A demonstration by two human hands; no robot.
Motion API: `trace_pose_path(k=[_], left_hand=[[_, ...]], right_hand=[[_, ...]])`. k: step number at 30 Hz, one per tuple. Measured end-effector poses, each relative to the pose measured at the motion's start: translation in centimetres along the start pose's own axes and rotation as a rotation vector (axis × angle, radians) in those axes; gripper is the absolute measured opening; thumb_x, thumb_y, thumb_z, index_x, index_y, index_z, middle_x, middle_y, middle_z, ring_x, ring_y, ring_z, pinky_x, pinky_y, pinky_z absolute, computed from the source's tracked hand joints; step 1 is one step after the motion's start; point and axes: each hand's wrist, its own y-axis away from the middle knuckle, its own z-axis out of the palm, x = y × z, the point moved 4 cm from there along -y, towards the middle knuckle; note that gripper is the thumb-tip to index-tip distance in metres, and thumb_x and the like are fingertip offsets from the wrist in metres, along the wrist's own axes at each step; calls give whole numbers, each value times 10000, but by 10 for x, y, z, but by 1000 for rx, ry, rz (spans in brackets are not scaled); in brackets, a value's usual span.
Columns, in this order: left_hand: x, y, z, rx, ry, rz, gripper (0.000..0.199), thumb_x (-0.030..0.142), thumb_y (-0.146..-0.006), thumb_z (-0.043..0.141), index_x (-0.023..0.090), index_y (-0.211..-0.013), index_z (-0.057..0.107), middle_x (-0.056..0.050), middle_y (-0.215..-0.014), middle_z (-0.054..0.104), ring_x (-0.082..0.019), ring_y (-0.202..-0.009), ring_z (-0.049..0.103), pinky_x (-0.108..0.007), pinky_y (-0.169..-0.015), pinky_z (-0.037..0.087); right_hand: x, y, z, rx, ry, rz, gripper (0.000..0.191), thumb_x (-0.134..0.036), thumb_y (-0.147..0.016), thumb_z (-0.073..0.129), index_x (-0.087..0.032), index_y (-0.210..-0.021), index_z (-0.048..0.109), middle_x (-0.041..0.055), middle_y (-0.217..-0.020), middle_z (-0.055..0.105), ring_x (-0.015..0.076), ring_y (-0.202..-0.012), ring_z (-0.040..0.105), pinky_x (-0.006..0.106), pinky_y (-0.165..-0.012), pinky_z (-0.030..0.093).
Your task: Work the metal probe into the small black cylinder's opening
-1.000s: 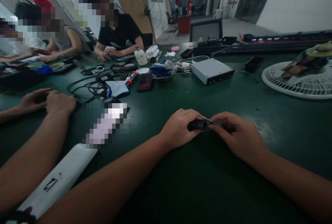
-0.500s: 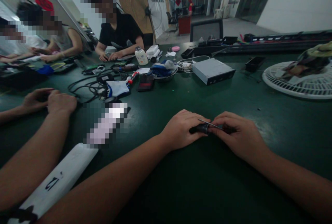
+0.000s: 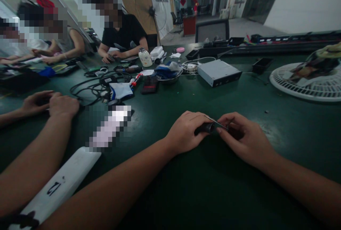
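My left hand (image 3: 186, 130) is wrapped round a black cylindrical piece (image 3: 208, 128) just above the green table. The round end of that piece faces right, and the rest is hidden by my fingers. My right hand (image 3: 242, 135) is close on the right, its thumb and fingers closed on a thin metal tool (image 3: 221, 125). The tool slants up and left, its tip by my left fingertips over the black piece. Its other end is hidden in my right palm, so its exact kind cannot be made out.
A co-worker's hands (image 3: 62, 105) rest at the left, beside a white stand with a blurred screen (image 3: 112, 127). Farther back are a cloth (image 3: 121, 90), black cables (image 3: 89, 89), a grey disc drive (image 3: 218, 73) and a white fan grille (image 3: 306, 87). People sit at the far left.
My right hand has drawn slightly right, away from the black piece, and its fingers have loosened a little. The metal tool now slopes more steeply, and the black piece's end shows more.
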Motion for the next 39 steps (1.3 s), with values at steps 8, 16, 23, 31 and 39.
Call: trace_pose_path(k=[8,16,23,31,39], left_hand=[[-20,4,-8,324,8,-274,217,121,-781,673,197,-965,587,-31,-963,654,-171,-894,632,-332,-794,519],[-13,3,-7,243,-16,-168,250,72,-744,667,195,-935,563,-35,-993,640,-182,-925,608,-349,-823,502],[-13,2,-5,228,-42,-120,255,55,-740,644,197,-934,558,-41,-998,643,-192,-940,609,-352,-819,495],[-14,2,-7,250,-45,-151,255,41,-737,655,193,-925,573,-36,-998,641,-187,-937,604,-340,-812,488],[-12,0,-4,186,-64,-98,219,42,-752,643,183,-906,578,-38,-991,647,-193,-961,607,-347,-828,479]], right_hand=[[-4,-1,-2,10,102,-52,162,-253,-897,597,-239,-1028,693,11,-768,688,135,-579,602,273,-475,441],[-2,-3,-1,4,178,-32,200,-239,-903,588,-248,-1058,713,8,-829,704,139,-636,626,286,-533,483],[-6,0,1,-54,136,-139,220,-194,-904,574,-231,-1081,700,7,-871,680,122,-668,609,276,-575,484],[-3,-1,1,-19,205,-52,186,-218,-892,593,-239,-1026,720,0,-827,688,129,-647,611,278,-560,481],[-4,0,0,26,195,-100,190,-215,-898,593,-235,-1052,703,-6,-834,666,112,-639,595,262,-549,467]])
